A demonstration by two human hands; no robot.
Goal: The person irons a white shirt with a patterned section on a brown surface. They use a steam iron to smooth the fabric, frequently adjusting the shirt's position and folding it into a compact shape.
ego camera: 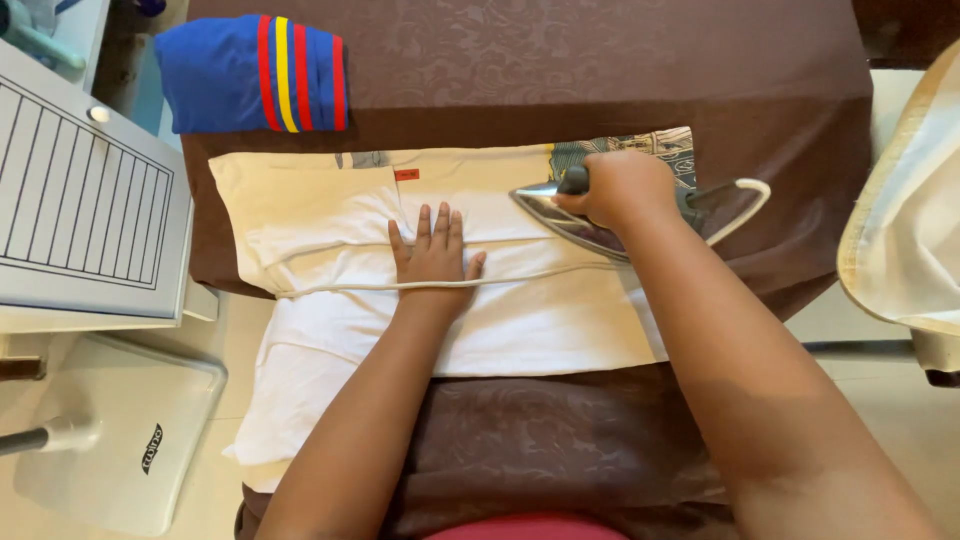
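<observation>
i see the right hand point(618, 187) clenched around the handle of the iron point(590, 222), which rests on the white shirt point(520, 320) spread over the brown table cover point(600, 70), while the left hand point(432, 255) lies flat and released on the cloth just beside the iron's tip. i think the hot tip can burn these fingers, and the white cord point(540, 275) running under the left hand may snag and wrinkle the shirt.

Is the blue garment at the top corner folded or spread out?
Folded. The blue garment lies as a compact rectangle with its striped edge doubled over on the brown cloth.
</observation>
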